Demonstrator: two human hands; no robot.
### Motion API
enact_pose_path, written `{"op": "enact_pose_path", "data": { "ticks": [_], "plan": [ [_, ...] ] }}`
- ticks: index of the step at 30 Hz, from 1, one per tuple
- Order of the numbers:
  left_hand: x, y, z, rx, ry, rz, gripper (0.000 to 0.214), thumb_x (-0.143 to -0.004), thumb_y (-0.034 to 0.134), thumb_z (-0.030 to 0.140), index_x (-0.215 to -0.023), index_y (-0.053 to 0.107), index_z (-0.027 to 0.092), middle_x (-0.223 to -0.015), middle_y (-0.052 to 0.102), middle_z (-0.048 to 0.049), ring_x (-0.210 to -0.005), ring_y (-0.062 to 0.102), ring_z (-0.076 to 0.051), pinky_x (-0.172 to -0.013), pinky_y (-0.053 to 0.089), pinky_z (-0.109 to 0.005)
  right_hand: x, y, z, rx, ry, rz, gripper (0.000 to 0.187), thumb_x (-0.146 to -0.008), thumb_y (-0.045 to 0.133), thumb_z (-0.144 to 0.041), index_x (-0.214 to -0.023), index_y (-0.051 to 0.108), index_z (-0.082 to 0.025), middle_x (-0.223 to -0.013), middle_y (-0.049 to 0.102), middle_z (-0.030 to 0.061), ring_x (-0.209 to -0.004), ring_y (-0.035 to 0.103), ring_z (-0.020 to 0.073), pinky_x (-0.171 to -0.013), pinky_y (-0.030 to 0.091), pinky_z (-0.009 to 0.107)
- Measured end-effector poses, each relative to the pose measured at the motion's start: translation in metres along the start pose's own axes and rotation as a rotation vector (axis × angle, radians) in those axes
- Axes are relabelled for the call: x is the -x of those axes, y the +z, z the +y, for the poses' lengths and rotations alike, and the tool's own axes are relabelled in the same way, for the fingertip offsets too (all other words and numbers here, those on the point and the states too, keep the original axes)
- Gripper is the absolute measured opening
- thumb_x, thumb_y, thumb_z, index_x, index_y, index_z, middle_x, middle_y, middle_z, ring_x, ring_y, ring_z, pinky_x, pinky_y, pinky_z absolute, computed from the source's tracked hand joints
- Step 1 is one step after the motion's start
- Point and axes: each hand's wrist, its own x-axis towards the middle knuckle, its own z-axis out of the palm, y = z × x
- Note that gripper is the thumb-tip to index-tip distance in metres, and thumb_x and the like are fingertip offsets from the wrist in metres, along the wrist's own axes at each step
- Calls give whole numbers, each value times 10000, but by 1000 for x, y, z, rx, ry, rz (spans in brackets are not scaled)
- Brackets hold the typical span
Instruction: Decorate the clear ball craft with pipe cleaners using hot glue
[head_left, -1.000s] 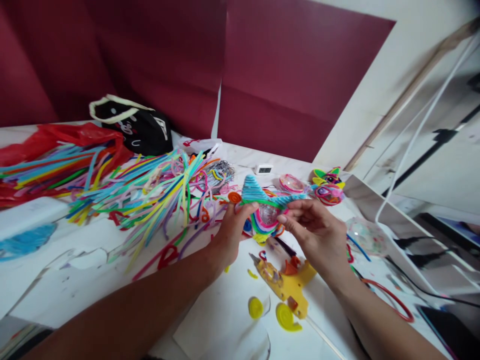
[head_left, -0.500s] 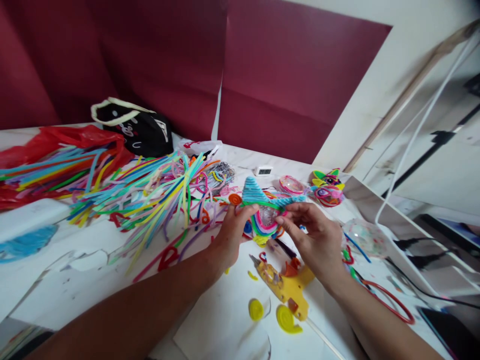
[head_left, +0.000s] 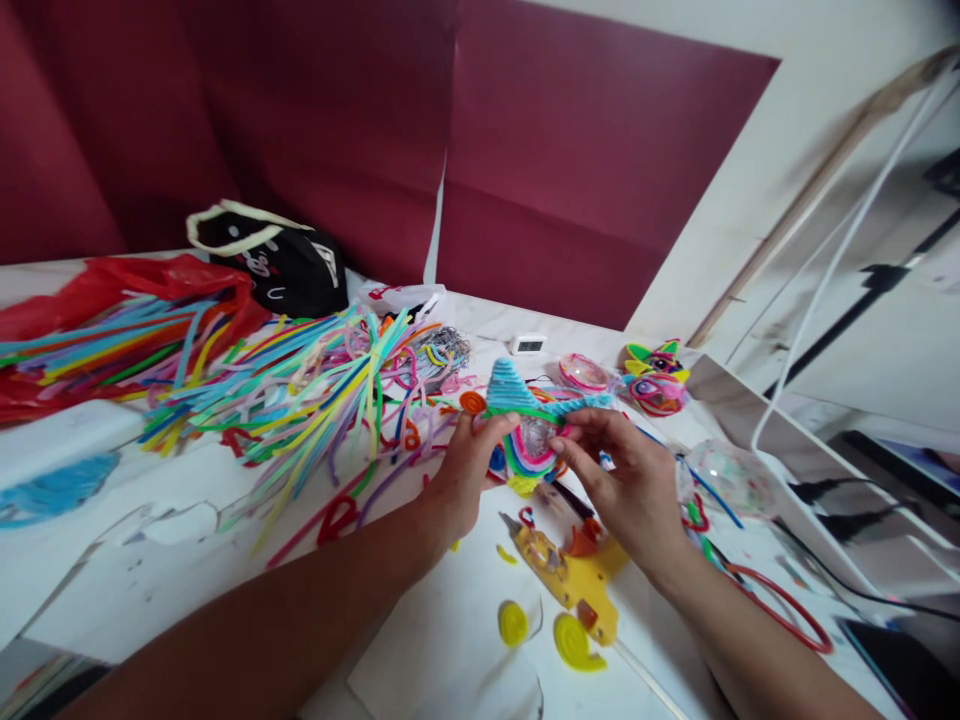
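Between my hands is a pipe-cleaner craft piece (head_left: 529,462), with blue ear-like points on top and rainbow bands curving around a clear middle. My left hand (head_left: 459,475) pinches its left side, thumb in front. On the right side, my right hand (head_left: 619,470) closes thumb and fingers on the rim. An orange coil (head_left: 472,402) shows just above my left thumb. Beneath the hands lies a yellow hot glue gun (head_left: 574,580), its nozzle pointing up and left. Two yellow coils, a small one (head_left: 514,622) and a larger one (head_left: 574,643), rest near it.
Loose pipe cleaners (head_left: 300,400) spread across the left, some in a red plastic bag (head_left: 172,275). Behind them sits a black tote bag (head_left: 281,270). A small digital display (head_left: 527,345), a finished-looking colourful piece (head_left: 656,375) and a clear ball (head_left: 733,478) stand further right.
My hands keep the same hold on the craft piece, which stays almost in place. The whole view has shifted very slightly; nothing was let go or picked up.
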Motion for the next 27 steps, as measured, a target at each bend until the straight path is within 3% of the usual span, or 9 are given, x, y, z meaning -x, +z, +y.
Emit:
{"op": "enact_pose_path", "data": {
  "ticks": [8, 18, 27],
  "plan": [
    [4, 3, 4, -59, -25, 17, 453, -650, 797, 439, -1009, 619, 228, -1010, 741, -40, -890, 702, -250, -655, 523, -311, -1, -1, 2, 53, -48, -33, 177, -922, 737, -322, -1030, 677, -196, -771, 694, -15, -621, 634, 116, -592, 534, 236],
    [2, 2, 2, 1, -74, -39, 602, -630, 828, 455, -1149, 622, 230, -1075, 761, -75, -954, 730, -291, -751, 569, -372, -2, 0, 5, 97, -161, -17, 140, -942, 712, -267, -1058, 682, -194, -791, 667, 3, -644, 624, 124, -591, 528, 241],
    [8, 6, 7, -10, -87, -54, 553, -623, 816, 449, -1090, 656, 199, -909, 776, -60, -937, 744, -313, -772, 587, -407, -3, 1, 7, 71, -171, 7, 134, -950, 692, -274, -1052, 689, -188, -787, 689, 16, -659, 645, 143, -595, 536, 258]
  ]
}}
